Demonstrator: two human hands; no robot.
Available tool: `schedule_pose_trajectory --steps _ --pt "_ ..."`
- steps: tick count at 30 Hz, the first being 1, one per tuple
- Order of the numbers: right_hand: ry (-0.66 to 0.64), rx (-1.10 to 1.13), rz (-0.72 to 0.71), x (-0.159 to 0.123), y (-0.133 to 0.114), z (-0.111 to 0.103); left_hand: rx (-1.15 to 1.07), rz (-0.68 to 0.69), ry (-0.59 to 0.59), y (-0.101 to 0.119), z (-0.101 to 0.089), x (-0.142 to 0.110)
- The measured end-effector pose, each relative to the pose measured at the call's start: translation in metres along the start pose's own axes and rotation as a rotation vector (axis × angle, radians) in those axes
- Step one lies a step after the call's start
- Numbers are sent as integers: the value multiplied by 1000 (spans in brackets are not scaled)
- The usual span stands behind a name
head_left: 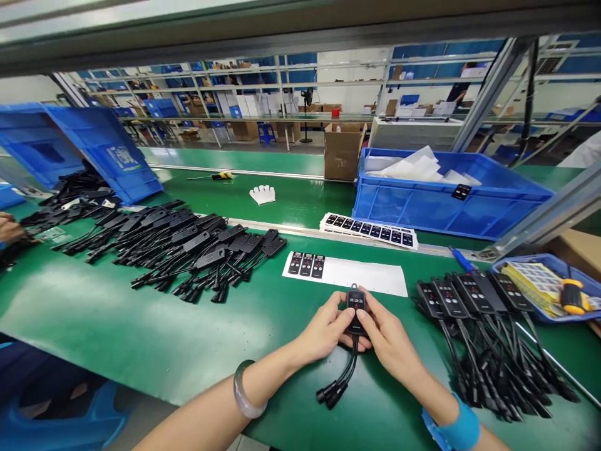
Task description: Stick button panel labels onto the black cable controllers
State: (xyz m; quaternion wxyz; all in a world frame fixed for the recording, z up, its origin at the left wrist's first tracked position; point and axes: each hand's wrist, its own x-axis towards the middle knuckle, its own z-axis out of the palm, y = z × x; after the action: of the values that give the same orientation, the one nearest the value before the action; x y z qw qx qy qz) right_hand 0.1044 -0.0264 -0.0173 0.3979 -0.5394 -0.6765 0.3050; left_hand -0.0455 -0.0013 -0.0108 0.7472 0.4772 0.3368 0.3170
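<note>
A small black controller box with cables (pixel 355 302) is held between my two hands over the green bench. My left hand (pixel 331 322) grips its left side and my right hand (pixel 381 327) its right side, both thumbs pressing on the labelled face. Two short cables with connectors (pixel 335 389) hang from its lower end toward me. Just beyond lies a white label sheet (pixel 366 275), with three black labels (pixel 307 265) at its left end. To the right are several labelled controllers (pixel 474 294) in a pile, cables toward me.
Many black controllers (pixel 197 244) lie heaped at left, by a tilted blue bin (pixel 101 147). Another person's hand (pixel 10 228) shows at the left edge. Behind are more label sheets (pixel 369 230), a blue crate (pixel 436 203), a white glove (pixel 262 195) and a screwdriver (pixel 220 176). A blue tray (pixel 549 307) stands right.
</note>
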Motion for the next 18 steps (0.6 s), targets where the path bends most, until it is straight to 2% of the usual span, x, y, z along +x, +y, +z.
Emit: schedule_pose_trajectory --steps 3,6,9,11,14,16,18 --pt "38 -171 -98 -1 -4 -1 -96 12 20 3 0 1" --pt "1 -287 -187 0 -14 -5 -145 35 -65 5 0 1" --pt "15 -433 -203 4 -21 -16 -82 71 -168 6 0 -2" --pt "92 -600 -175 8 -20 -31 118 137 -177 8 -3 -5" --pt "229 -924 -43 13 -8 -63 630 320 -72 12 -10 -8" --pt "239 -1143 75 14 1 -85 931 429 -10 14 -15 -8" --pt "202 -1296 157 12 7 -102 1145 465 26 15 -19 -5"
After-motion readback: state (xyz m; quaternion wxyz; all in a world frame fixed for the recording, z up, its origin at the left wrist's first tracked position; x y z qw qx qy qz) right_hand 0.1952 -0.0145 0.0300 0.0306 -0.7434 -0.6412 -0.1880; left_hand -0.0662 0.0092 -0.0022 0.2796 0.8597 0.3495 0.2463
